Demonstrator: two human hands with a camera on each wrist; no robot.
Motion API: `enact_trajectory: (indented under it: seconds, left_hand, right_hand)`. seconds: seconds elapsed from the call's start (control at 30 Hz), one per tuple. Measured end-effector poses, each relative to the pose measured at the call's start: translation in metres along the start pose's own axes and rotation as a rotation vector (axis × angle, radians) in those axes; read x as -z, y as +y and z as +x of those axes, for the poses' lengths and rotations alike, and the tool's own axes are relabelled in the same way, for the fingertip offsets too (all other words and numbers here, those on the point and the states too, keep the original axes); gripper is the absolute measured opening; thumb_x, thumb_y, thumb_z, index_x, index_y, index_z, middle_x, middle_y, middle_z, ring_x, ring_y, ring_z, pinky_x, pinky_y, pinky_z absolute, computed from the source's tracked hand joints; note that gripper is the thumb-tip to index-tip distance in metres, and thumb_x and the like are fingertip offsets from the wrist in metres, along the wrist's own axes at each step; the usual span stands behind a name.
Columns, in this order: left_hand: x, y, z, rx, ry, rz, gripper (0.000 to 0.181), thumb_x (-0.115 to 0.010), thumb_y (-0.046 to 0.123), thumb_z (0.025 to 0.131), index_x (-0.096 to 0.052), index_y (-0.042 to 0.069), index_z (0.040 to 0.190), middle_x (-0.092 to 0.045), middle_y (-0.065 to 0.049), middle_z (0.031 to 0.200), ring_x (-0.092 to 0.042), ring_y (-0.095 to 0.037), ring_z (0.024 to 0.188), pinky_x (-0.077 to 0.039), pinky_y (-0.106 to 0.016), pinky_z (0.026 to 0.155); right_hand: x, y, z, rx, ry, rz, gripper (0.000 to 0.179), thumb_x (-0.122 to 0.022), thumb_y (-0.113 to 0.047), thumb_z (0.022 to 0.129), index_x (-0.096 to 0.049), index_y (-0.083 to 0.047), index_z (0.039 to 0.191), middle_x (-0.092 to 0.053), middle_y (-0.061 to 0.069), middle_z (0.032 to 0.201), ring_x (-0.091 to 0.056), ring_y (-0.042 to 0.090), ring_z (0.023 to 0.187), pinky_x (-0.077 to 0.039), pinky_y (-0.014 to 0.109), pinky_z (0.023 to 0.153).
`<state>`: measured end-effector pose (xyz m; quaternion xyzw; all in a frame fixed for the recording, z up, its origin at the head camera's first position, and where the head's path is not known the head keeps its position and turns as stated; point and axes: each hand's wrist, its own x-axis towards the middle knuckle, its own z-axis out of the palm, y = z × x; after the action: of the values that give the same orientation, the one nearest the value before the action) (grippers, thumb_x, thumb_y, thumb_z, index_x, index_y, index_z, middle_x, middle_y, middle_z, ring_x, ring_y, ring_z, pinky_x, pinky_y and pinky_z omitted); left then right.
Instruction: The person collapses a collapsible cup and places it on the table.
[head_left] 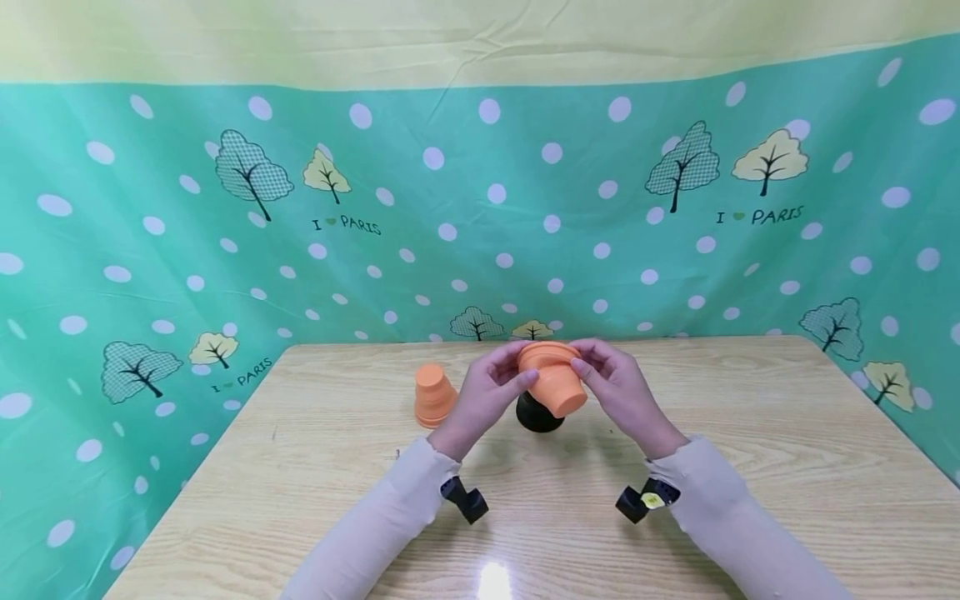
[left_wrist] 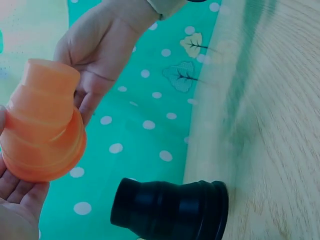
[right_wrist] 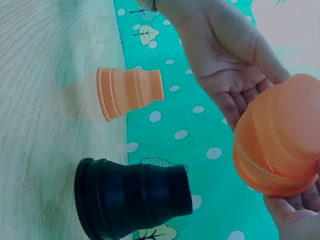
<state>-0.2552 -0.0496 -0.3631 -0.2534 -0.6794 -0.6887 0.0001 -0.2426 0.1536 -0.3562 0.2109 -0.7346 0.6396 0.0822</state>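
Observation:
Both hands hold an orange collapsible cup [head_left: 555, 379] between them, raised over the table. It is tilted, its wide rim up and away and its narrow base towards me; its steps bulge unevenly in the left wrist view. My left hand [head_left: 491, 383] pinches the left side, thumb at the front and fingers round the rim. On the opposite side my right hand [head_left: 618, 383] does the same. Behind and below stands a black stepped cup [right_wrist: 135, 197], wide end down on the table. A second orange cup [head_left: 432, 396] stands the same way, left of my left hand.
The pale wooden table [head_left: 300, 500] ends at the back against a green dotted cloth [head_left: 420, 208], which also hangs at both sides. Small black cameras are strapped under both wrists.

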Motion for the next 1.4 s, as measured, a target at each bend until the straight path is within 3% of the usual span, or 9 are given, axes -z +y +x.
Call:
enact_trajectory:
  seconds: [0.3, 0.5, 0.67, 0.83, 1.0, 1.23, 1.4]
  left_hand:
    - [0.000, -0.001, 0.001, -0.021, 0.049, 0.040, 0.035, -0.067, 0.019, 0.089, -0.062, 0.004, 0.120, -0.066, -0.013, 0.111, -0.064, -0.015, 0.095, -0.053, -0.027, 0.083]
    - [0.001, -0.003, 0.001, -0.002, 0.079, 0.055, 0.036, -0.067, 0.016, 0.088, -0.062, 0.004, 0.122, -0.066, -0.014, 0.112, -0.064, -0.013, 0.091, -0.054, -0.023, 0.076]
    - [0.000, -0.001, 0.001, 0.020, 0.071, 0.122, 0.038, -0.067, 0.010, 0.087, -0.061, 0.002, 0.123, -0.065, -0.015, 0.116, -0.064, -0.018, 0.099, -0.053, -0.025, 0.081]
    - [-0.004, 0.016, -0.004, -0.010, 0.023, 0.237, 0.038, -0.068, 0.004, 0.086, -0.060, -0.003, 0.122, -0.063, -0.016, 0.120, -0.058, -0.026, 0.114, -0.047, -0.036, 0.095]
    - [-0.007, 0.030, -0.009, -0.027, -0.002, 0.300, 0.038, -0.068, 0.004, 0.085, -0.061, -0.005, 0.121, -0.063, -0.018, 0.119, -0.057, -0.027, 0.115, -0.046, -0.042, 0.095]
    - [-0.003, 0.003, -0.004, -0.031, -0.017, 0.337, 0.039, -0.069, 0.009, 0.086, -0.062, 0.001, 0.123, -0.063, -0.013, 0.121, -0.056, -0.024, 0.116, -0.046, -0.040, 0.095]
    - [0.000, -0.004, -0.004, -0.054, -0.024, 0.352, 0.039, -0.070, 0.016, 0.085, -0.063, 0.007, 0.123, -0.065, -0.008, 0.119, -0.058, -0.019, 0.113, -0.049, -0.036, 0.091]
  right_hand:
    - [-0.002, 0.000, 0.000, 0.008, 0.005, -0.029, 0.025, -0.054, -0.007, 0.096, -0.057, 0.009, 0.115, -0.059, 0.021, 0.104, -0.059, 0.008, 0.085, -0.052, 0.019, 0.075]
    - [-0.001, 0.001, 0.000, -0.039, -0.037, -0.038, 0.029, -0.056, -0.014, 0.096, -0.056, 0.005, 0.117, -0.059, 0.018, 0.108, -0.059, 0.010, 0.090, -0.051, 0.020, 0.080]
    - [0.000, 0.002, 0.000, -0.065, -0.065, -0.061, 0.030, -0.058, -0.021, 0.095, -0.059, 0.000, 0.117, -0.060, 0.014, 0.112, -0.061, 0.012, 0.094, -0.052, 0.025, 0.082]
    - [-0.003, 0.002, -0.001, -0.027, -0.080, -0.117, 0.028, -0.060, -0.017, 0.094, -0.062, 0.001, 0.114, -0.064, 0.015, 0.111, -0.063, 0.012, 0.094, -0.053, 0.024, 0.080]
    - [-0.005, -0.001, -0.001, -0.029, -0.104, -0.172, 0.028, -0.063, -0.018, 0.092, -0.065, 0.000, 0.114, -0.066, 0.013, 0.111, -0.064, 0.017, 0.096, -0.053, 0.023, 0.080]
    - [-0.006, 0.002, -0.002, -0.041, -0.146, -0.206, 0.028, -0.063, -0.018, 0.092, -0.065, -0.001, 0.114, -0.066, 0.013, 0.112, -0.064, 0.020, 0.096, -0.052, 0.023, 0.079]
    - [-0.005, 0.003, -0.002, -0.041, -0.166, -0.203, 0.028, -0.063, -0.015, 0.092, -0.065, 0.002, 0.113, -0.066, 0.015, 0.110, -0.063, 0.018, 0.092, -0.052, 0.022, 0.077]
